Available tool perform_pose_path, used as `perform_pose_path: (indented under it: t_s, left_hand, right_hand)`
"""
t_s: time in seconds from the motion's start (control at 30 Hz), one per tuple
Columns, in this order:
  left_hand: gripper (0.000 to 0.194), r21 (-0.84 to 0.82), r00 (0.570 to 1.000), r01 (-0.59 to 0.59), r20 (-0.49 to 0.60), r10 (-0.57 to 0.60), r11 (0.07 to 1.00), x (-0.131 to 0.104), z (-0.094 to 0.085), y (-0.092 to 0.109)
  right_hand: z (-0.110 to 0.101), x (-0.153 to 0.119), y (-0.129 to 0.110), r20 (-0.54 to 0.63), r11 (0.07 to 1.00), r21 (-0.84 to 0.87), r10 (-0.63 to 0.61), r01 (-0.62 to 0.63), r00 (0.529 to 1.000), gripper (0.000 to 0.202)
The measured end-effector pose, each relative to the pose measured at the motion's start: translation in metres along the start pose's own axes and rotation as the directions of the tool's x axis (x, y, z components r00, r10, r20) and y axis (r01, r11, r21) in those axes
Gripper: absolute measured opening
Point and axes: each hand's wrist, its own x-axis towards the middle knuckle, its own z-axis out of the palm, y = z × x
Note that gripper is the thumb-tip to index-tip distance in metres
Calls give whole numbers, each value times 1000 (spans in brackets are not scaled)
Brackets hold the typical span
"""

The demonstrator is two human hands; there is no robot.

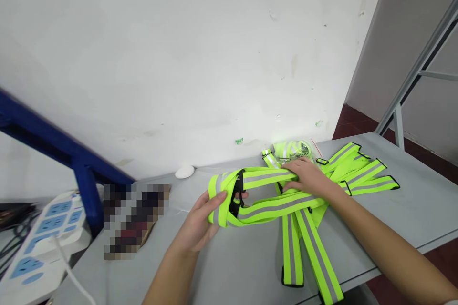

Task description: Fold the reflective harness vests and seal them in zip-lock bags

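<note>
My left hand is closed around the looped end of a neon-yellow reflective strap with a grey stripe. Inside that loop sits a black plastic buckle. At the strap's other end, my right hand has its fingers wrapped over the bands, and its fingertips are partly hidden. Other reflective straps of the same kind fan out to the right, with black slider ends. Two strap ends hang toward the table's front edge. Behind my right hand lies a clear plastic bag with a folded strap in it.
The grey table stands against a white wall. A white oval object lies by the wall. On the left are a blue metal frame, a white power strip with a cable, and a pixelated item.
</note>
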Motion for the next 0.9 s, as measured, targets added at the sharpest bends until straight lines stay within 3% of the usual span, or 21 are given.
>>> perform_pose_path:
  t_s: [0.1,0.23,0.4,0.57,0.7,0.8,0.9]
  left_hand:
    - [33,-36,999,-13,-38,12,999,4,-5,4]
    - [35,-126,999,4,-37,-8,992,9,-15,11]
    - [31,-207,1000,14,12,-12,978,7,-6,30]
    - [34,-148,1000,15,26,-11,989,9,9,46]
    - [34,-88,997,64,36,-61,994,24,9,35]
    - [33,11,996,85,29,-86,996,32,6,22]
    - [38,175,996,89,-10,-88,981,30,4,15]
  right_hand:
    - [-6,-12,21,73,996,11,83,-84,994,71]
    - [-19,-27,50,86,971,110,203,-212,975,32]
    - [-46,-34,59,27,901,291,329,-322,944,20]
    - [-79,-42,57,183,898,226,342,-378,922,48]
    - [-95,-55,56,190,945,67,304,-321,934,40]
    - [-88,-72,46,188,971,6,233,-239,954,47]
    - [-66,-92,32,221,981,-69,195,-184,956,76]
